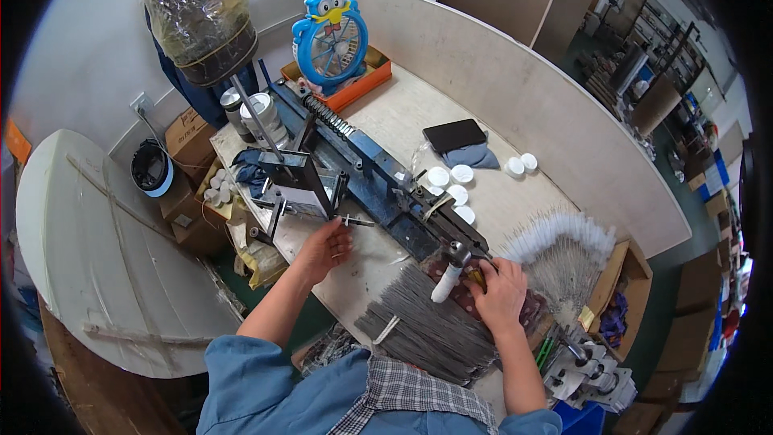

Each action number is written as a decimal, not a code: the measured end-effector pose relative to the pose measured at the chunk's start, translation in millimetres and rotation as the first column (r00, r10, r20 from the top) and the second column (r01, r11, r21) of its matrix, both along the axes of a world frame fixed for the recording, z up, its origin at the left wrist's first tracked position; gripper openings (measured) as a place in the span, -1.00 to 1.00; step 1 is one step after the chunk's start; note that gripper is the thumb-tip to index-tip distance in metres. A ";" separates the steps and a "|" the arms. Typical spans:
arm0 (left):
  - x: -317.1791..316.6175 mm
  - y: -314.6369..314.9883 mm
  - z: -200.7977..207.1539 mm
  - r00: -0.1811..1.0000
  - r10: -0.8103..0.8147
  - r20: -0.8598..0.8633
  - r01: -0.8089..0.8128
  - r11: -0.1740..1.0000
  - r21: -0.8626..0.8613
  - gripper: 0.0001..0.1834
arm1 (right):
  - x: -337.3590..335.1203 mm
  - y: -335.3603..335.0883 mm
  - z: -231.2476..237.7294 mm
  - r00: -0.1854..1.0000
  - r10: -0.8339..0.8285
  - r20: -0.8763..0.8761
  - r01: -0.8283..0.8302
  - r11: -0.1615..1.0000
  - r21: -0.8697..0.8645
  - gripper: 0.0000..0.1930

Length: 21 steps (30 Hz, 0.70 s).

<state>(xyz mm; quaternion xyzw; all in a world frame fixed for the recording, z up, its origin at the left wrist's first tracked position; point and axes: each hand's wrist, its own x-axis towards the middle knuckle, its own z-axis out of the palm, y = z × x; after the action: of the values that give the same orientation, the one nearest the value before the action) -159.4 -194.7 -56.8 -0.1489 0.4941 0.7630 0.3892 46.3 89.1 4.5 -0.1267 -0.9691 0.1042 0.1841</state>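
Note:
My left hand (325, 250) reaches up to the near side of the blue machine, fingers bent, its fingertips at a thin metal rod (359, 221) below an upright dark metal frame (310, 185). Whatever may be pinched there is too small to make out. My right hand (501, 294) closes round a brass-coloured part (477, 277) at the machine's near end. Just left of it is a lever with a white-wrapped handle (445, 283). The long blue bench machine (366, 181), with a coil spring on its far part, runs diagonally across the table. Between my arms lies a bundle of thin grey wires (427, 330).
Behind the machine sit several white round lids (459, 193) and a black flat device (455, 135) on cloth. White-tipped wires (555, 238) fan out at right, next to a cardboard box (632, 294). A blue duck-shaped fan (330, 40) stands in an orange tray; a plastic-covered lamp (201, 24) overhangs the left.

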 end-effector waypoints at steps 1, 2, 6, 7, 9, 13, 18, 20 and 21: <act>-1.8 1.7 0.7 0.999 -0.025 0.039 0.025 1.000 0.002 -0.67 | -2.1 -1.9 1.8 0.999 0.038 0.003 -0.038 0.995 0.094 -0.62; -2.4 2.8 0.3 0.999 -0.027 0.039 0.027 1.000 0.007 -0.67 | 0.4 -2.2 1.0 0.998 0.057 0.007 -0.057 0.994 0.098 -0.62; 0.1 8.8 1.1 0.999 0.028 0.040 -0.029 0.999 0.034 -0.73 | 4.3 1.6 -8.3 0.987 -0.059 0.152 0.086 0.981 -0.172 -0.66; 2.3 10.4 3.0 0.998 0.056 0.015 -0.056 0.998 0.023 -0.75 | 7.6 1.1 -4.2 0.970 -0.096 0.222 0.139 0.972 -0.189 -0.66; 5.0 14.0 5.0 0.996 0.087 0.037 -0.088 0.995 0.036 -0.77 | 10.5 0.0 -1.5 0.948 -0.135 0.287 0.197 0.959 -0.201 -0.65; 9.7 26.1 1.8 0.982 0.191 -0.010 -0.191 0.981 0.030 -0.83 | 31.7 -3.3 8.8 0.972 -0.017 0.233 0.079 0.962 -0.262 -0.73; 63.8 56.0 17.4 0.934 0.010 -0.356 0.012 0.998 0.059 -0.84 | 52.7 5.7 75.9 0.984 0.135 -0.113 -0.167 0.920 -0.354 -0.69; 112.7 100.9 57.5 0.954 -0.208 -0.216 0.235 0.966 0.106 -0.85 | 54.7 27.6 82.5 0.996 0.055 -0.076 -0.078 0.934 -0.349 -0.73; 129.1 119.6 56.2 0.926 -0.297 -0.234 0.335 0.931 0.144 -0.85 | 56.2 37.0 84.0 0.999 0.012 -0.049 -0.028 0.939 -0.343 -0.77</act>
<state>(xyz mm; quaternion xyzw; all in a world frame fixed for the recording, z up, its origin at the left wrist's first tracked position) -30.3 -75.1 -0.6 0.0496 0.4780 0.7431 0.4657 102.6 126.1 88.5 -0.1443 -0.9329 0.2764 0.1803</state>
